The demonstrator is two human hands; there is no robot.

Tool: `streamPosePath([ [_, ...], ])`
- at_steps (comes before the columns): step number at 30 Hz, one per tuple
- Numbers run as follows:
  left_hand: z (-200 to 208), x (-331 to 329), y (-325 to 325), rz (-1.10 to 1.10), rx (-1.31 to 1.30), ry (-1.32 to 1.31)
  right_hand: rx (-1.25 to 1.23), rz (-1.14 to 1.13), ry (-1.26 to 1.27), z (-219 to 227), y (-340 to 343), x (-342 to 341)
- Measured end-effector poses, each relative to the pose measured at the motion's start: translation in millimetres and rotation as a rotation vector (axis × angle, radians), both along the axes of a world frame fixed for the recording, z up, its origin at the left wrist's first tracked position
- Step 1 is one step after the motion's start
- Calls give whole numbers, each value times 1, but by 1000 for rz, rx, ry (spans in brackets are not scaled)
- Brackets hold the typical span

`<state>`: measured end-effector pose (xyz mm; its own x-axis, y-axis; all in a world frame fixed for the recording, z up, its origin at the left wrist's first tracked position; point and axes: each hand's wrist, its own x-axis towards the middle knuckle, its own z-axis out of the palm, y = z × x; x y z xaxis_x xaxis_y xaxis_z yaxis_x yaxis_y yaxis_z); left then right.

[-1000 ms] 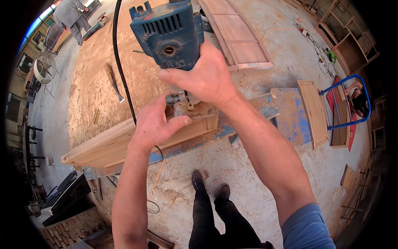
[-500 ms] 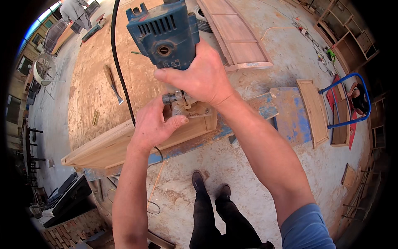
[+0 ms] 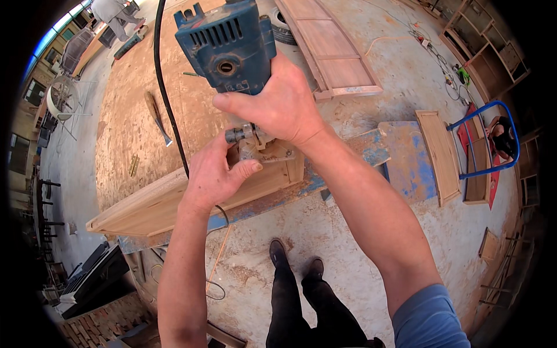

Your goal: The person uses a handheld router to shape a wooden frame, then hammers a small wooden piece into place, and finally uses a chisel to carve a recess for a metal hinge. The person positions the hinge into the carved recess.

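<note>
A blue electric router [image 3: 223, 52] with vent slots stands on the top edge of a framed wooden panel [image 3: 174, 200], set on its side along the workbench [image 3: 139, 110]. My right hand [image 3: 284, 104] is wrapped round the router's body, thumb across its front. At the metal base [image 3: 267, 151], my left hand [image 3: 217, 174] is closed, its thumb over the near side and its fingers partly hidden behind. The bit is hidden. A black cord [image 3: 162, 87] runs down past my left hand.
A wood-handled chisel [image 3: 156, 119] and a small brass-coloured hinge-like piece [image 3: 134, 165] lie on the bench. Beyond are a reddish panelled door [image 3: 328, 49] and a tyre [image 3: 282, 27]. On the right stands a blue tubular frame [image 3: 513, 136]; far left, another person [image 3: 113, 17].
The router has shifted slightly left, my right hand moving with it. My left hand stays almost in place. The person in the background has moved a little to the right.
</note>
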<state>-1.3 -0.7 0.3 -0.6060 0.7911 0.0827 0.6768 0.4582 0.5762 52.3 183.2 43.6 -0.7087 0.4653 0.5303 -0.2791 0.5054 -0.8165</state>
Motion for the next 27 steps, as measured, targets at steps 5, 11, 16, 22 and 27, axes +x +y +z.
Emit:
streamPosePath([
  [5, 1, -1, 1, 15, -17, -29, -20, -20, -16, -1, 0, -1],
  [11, 2, 0, 2, 47, -11, -55, -22, -13, -21, -1, 1, -3],
  [16, -1, 0, 1, 27, -23, -32, -35, 25, 20, -2, 1, -2],
  [22, 5, -4, 1, -40, -67, -63, -40, 24, -36, 6, -3, 9],
  [27, 5, -7, -1, -93, -78, -47, -47, 47, -39, 9, -8, 15],
])
